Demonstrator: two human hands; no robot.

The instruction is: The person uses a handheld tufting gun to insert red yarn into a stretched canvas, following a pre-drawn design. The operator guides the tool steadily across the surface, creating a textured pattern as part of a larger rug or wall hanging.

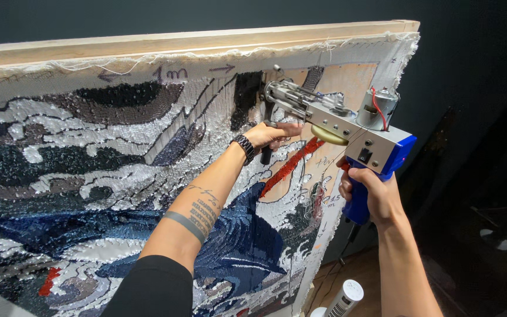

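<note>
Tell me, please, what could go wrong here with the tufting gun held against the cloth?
1. The left hand grips the front handle close to the tufting gun needle; fingers could slip into the moving parts.
2. The cord under the right hand hangs loose and might snag.
3. Uneven pressure may tear the stretched cloth.

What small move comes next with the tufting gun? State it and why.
Probably ease the tufting gun down the cloth, needle kept pressed in. Its tip sits at the lower edge of a black tufted patch, with bare backing beside it. The left hand grips the front handle, the right hand the blue grip.
</note>
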